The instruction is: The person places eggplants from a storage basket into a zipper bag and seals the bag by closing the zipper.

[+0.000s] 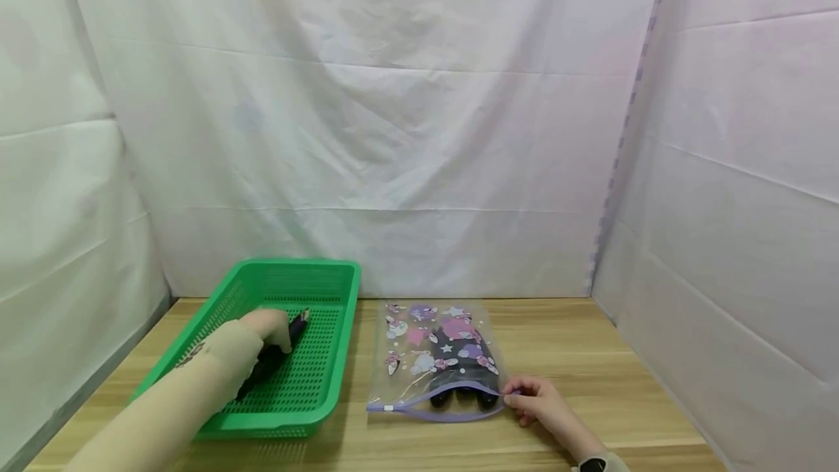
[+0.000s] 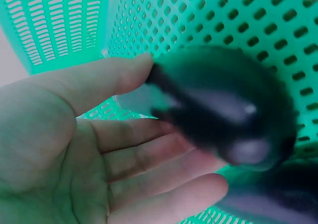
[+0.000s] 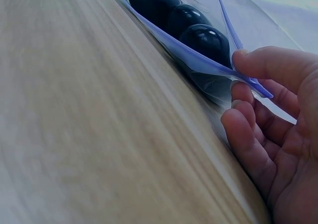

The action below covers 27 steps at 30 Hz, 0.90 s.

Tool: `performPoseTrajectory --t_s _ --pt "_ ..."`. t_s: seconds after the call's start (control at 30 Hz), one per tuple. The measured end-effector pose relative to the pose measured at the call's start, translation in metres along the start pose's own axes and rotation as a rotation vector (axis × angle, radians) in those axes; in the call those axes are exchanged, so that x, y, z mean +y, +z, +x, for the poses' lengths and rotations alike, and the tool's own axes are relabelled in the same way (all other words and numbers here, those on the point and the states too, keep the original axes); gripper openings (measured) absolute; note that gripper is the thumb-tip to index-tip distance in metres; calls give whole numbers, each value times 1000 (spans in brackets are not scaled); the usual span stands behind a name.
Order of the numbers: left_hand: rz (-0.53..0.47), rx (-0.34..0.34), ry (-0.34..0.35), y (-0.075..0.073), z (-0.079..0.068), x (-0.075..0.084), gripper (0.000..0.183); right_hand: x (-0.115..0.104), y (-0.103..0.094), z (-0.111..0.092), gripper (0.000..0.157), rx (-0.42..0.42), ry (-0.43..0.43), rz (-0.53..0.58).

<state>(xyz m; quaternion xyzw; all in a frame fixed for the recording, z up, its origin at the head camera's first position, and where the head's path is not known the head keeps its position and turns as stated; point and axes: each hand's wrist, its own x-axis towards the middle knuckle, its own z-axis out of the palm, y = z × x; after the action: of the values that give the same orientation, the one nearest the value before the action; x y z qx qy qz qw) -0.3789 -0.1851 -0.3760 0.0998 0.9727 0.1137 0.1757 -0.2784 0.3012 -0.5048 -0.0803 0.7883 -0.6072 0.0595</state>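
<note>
1. Closest to us, our pale left sleeve, with a small dark mark on it, slants up from the lower left and over the basket's near side.
2. White cloth hangs behind and on both sides, creased and faintly tinted.
3. Wood-grain tabletop spreads in front of it, carrying everything we handle.
4. On its left we have a green basket with slotted walls and a perforated floor.
5. Just right of the basket lies a clear zip bag printed with stars and cartoon figures; its purple-edged mouth gapes towards us.
6. Of our two hands, the left hand reaches into the basket, thumb and fingers curled round one end of a dark eggplant; the right hand pinches the bag's right corner between thumb and fingers.
7. We see a second eggplant beside the gripped one, which is blurred; we cannot tell whether that one is lifted. Three bagged eggplants show through the mouth.
8. Our right wrist wears a dark-faced watch.
9. At the zip's left end sits a white slider.
</note>
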Motion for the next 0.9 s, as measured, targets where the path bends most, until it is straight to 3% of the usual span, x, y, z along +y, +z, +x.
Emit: performPoseTrajectory --t_s 0.27,0.47,0.6,0.77,0.9 --pt "79 71 0 3 12 0 19 0 -1 -1 23 5 13 -10" --pt "73 130 20 7 11 -2 19 -1 -1 0 24 9 14 -15" --pt "70 124 21 10 10 -6 37 -4 -1 -1 22 5 4 -14" --pt "64 93 -17 10 13 -8 77 -7 0 -2 23 -3 -14 -7" --pt "62 59 -49 10 15 -7 92 -7 1 -3 24 -8 -13 2"
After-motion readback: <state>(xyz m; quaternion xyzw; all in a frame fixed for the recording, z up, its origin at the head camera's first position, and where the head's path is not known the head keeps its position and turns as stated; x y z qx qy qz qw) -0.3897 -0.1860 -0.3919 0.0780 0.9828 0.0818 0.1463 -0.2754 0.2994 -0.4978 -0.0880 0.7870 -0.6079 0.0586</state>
